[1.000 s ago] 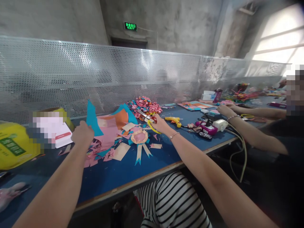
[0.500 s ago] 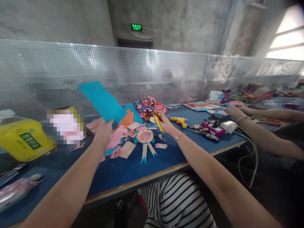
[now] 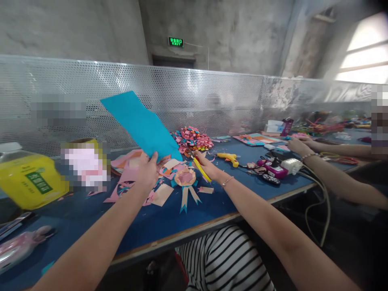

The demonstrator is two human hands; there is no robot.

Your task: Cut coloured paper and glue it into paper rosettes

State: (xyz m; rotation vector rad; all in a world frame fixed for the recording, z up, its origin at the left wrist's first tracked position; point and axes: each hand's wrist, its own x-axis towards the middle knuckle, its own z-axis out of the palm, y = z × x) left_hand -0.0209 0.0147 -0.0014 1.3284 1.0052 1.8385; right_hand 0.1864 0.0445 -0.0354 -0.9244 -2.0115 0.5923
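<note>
Blue paper (image 3: 136, 117) slants up, left of the rosette (image 3: 185, 177), its lower edge pinched in the left hand (image 3: 148, 169); just right of the rosette, the right hand (image 3: 208, 162) grips yellow-handled scissors (image 3: 201, 168); farther right I spot a glue gun (image 3: 229, 158).

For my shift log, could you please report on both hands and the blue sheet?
Left hand gripping blue sheet. Right hand holding yellow-handled scissors. Rosette and paper scraps on table near both hands.
</note>
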